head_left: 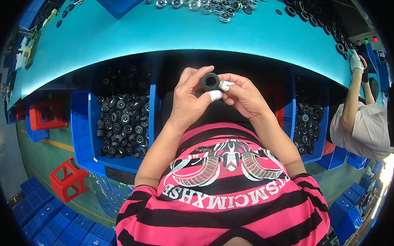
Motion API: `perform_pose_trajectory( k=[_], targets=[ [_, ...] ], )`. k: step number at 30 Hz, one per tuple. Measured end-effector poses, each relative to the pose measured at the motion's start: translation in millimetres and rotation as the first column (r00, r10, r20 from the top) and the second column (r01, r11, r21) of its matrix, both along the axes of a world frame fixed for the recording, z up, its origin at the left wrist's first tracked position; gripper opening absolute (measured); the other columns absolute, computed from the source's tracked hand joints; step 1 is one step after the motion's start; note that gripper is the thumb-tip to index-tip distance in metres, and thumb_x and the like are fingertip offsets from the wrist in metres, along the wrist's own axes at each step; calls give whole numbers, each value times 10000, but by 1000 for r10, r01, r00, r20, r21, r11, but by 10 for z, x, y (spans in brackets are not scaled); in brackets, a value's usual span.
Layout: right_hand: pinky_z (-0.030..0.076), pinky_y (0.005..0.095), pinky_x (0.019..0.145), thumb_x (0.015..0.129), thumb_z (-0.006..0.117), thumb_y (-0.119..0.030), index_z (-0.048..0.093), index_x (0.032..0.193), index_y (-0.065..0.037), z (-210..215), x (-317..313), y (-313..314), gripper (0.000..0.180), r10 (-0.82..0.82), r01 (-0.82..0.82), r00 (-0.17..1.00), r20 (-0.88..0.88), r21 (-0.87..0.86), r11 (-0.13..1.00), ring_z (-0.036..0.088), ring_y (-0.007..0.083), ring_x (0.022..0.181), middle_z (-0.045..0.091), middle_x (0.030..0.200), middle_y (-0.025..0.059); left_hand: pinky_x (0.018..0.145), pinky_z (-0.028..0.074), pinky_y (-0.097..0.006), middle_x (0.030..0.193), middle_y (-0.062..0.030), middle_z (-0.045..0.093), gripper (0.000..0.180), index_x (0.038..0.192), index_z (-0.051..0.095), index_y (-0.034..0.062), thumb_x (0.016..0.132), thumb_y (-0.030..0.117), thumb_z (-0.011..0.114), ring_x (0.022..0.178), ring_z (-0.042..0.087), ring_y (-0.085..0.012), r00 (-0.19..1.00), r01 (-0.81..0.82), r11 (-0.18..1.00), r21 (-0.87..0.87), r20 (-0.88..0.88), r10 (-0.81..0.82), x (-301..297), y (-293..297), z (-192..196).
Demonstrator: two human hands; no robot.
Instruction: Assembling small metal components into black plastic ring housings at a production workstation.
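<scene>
So the thing being handled is a chunky black ring (204, 80), held up between both hands in front of the body, with its round opening showing. The hands are together on it: the left hand (186, 97) has it pinched between thumb and fingers, and the right hand (247, 96) closes in at its right side. Can't tell whether the right fingertips grip the ring or something smaller. There's white wrap on the left thumb (215, 95) and more white on a right finger.

Left of the hands is a blue bin (82, 122) loaded with small black wheels (123, 125) with shiny centers; more of the same sit in a bin on the right.

Far side: a turquoise counter (159, 33) with clear wheels (206, 6) in a heap, and black rings off to the far right, near a co-worker's gloved hand (356, 63).

As for writing, the near pink-and-black striped shirt (226, 213) has big pale capitals in a curve, upside down from here, under a glasses-like graphic. A red stool (79, 175) stands left on the green floor.
</scene>
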State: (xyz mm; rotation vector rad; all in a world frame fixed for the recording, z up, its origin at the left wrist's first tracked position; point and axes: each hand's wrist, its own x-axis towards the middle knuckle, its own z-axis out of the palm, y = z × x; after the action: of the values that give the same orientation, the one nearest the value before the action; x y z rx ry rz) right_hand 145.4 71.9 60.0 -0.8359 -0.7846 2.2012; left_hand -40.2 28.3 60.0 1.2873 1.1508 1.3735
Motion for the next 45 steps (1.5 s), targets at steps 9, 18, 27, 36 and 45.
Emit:
perform_pose_trajectory(
  k=[9, 18, 27, 36, 45],
  targets=[
    [556, 284, 885, 974, 580, -18, 566, 1364, 33, 122, -25, 10, 394, -249, 167, 954, 167, 394, 904, 669, 158, 1023, 697, 1175, 133, 837, 544, -241, 1036, -14, 506, 529, 1261, 645, 15, 767, -1, 835, 957, 599, -109, 988, -97, 995, -26, -125, 93, -12, -4, -55],
    [562, 228, 851, 841, 729, 25, 684, 1180, -9, 131, -55, -13, 343, -197, 82, 955, 222, 441, 894, 656, 95, 955, 677, 1085, 52, 833, 569, -251, 1125, -53, 617, 489, 1283, 618, 10, 820, -46, 767, 1025, 659, -141, 999, -46, 997, -57, -29, 45, 38, -10, -81],
    [576, 236, 798, 800, 748, 37, 717, 1115, -15, 211, -102, -27, 320, -322, 16, 882, 344, 661, 750, 659, 102, 894, 643, 1022, 35, 883, 576, -299, 1178, -121, 671, 563, 1378, 551, 6, 840, -87, 692, 1030, 686, -174, 999, 31, 986, -162, -37, -37, 66, -23, 56],
    [584, 239, 798, 781, 763, 46, 721, 1081, -12, 189, -89, -18, 308, -345, 31, 872, 348, 662, 748, 669, 106, 877, 645, 1007, 32, 996, 539, -327, 1209, -135, 658, 549, 1375, 502, -29, 862, -86, 686, 1150, 656, -211, 959, 165, 961, -221, 264, -104, 29, 7, 28],
    [568, 269, 883, 832, 698, 68, 622, 1221, 39, 191, 11, 27, 398, -245, 156, 953, 177, 409, 899, 679, 140, 974, 679, 1081, 124, 915, 576, -301, 1195, -120, 666, 605, 1375, 515, -3, 824, -47, 761, 995, 680, -160, 844, 242, 944, -225, 529, -90, 4, 10, 10]
  ],
)
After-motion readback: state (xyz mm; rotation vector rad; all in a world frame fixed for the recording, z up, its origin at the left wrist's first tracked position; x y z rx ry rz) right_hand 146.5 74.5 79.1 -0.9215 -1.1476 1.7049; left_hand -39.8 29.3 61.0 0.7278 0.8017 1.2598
